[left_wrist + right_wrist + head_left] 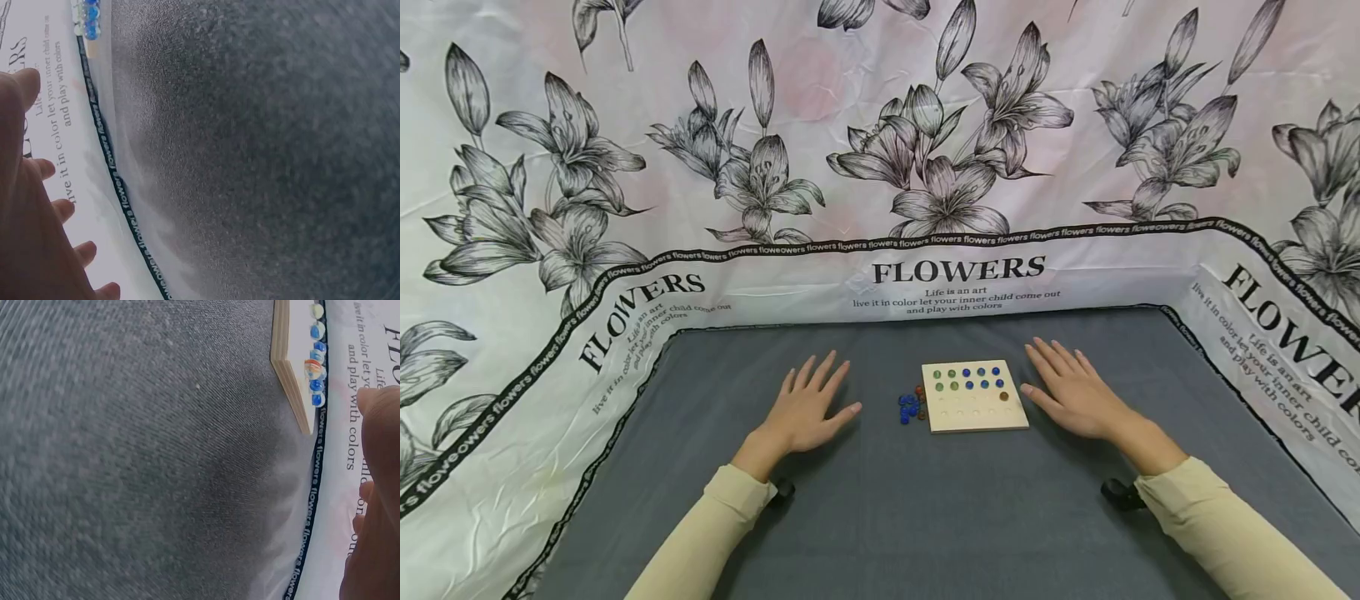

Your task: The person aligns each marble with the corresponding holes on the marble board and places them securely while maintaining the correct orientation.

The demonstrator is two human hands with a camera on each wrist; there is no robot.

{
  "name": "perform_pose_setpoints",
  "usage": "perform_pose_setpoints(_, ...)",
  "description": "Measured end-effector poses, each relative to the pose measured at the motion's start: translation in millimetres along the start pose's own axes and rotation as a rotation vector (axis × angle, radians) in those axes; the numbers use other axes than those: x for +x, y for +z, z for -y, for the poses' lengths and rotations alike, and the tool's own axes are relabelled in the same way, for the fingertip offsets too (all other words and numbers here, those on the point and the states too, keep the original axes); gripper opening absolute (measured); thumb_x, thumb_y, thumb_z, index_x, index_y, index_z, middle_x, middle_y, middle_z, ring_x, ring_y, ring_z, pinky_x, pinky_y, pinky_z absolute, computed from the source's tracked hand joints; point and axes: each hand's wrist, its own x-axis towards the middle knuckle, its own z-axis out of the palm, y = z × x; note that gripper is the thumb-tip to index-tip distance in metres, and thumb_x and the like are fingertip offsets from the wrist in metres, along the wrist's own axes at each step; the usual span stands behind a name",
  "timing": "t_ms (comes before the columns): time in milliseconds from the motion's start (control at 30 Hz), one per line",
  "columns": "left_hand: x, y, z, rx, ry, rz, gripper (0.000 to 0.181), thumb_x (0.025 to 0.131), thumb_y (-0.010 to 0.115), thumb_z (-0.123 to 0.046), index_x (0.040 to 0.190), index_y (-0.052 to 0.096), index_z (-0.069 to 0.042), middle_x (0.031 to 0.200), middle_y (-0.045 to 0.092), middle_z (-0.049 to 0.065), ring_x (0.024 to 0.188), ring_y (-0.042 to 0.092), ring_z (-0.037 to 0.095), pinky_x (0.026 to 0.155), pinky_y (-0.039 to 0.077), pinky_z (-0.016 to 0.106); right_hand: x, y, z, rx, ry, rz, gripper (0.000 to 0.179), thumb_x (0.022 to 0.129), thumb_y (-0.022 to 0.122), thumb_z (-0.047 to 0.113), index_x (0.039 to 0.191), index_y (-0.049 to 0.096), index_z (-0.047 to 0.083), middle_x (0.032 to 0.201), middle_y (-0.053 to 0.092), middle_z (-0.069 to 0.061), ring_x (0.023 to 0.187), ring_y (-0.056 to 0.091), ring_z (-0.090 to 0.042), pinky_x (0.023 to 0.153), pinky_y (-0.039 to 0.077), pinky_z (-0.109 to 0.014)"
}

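A pale wooden board [973,423] with rows of shallow round holes lies between the two hands. Green marbles [937,386] fill the left part of its two far rows, blue marbles [984,384] the right part. One brown marble [1003,397] sits at the right end of the third row. Left of the board, loose blue marbles [906,412] cluster with a few reddish-brown ones [919,390]. My left hand [808,412], palm down with fingers spread, is left of that cluster and holds nothing. My right hand [1075,396], fingers extended and also holding nothing, is just beside the board's right edge.
Grey cloth [880,525] covers the work surface. A white sheet with flower drawings and lettering [958,269] borders it at the back and both sides. Dark wrist devices [1122,495] show below both cuffs.
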Motion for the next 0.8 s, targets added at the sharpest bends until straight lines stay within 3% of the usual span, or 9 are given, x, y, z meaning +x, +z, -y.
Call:
perform_pose_setpoints(233, 1.4, 2.2, -3.3, -0.027, 0.006, 0.006, 0.079, 0.103, 0.041, -0.064, 0.164, 0.025, -0.018, 0.171, 0.015, 0.011, 0.154, 0.014, 0.045, 0.118, 0.016, 0.069, -1.4, 1, 5, 0.008, 0.001, 0.033, 0.071, 0.108, 0.049, 0.042, 0.16, 0.026, -0.001, 0.164, 0.023, -0.027, 0.15, 0.019, -0.05, 0.118, 0.013, -0.068)
perform_pose_setpoints(800, 13.1, 3.6, -23.2, -0.235, 0.004, 0.025, 0.079, 0.102, 0.051, -0.06, 0.164, 0.025, -0.019, 0.169, 0.02, 0.011, 0.153, 0.02, 0.041, 0.114, 0.023, 0.07, -7.5, 10, 9, 0.145, -0.003, 0.027, 0.063, 0.109, 0.049, 0.029, 0.158, 0.028, -0.004, 0.162, 0.026, -0.03, 0.149, 0.021, -0.052, 0.118, 0.017, -0.067)
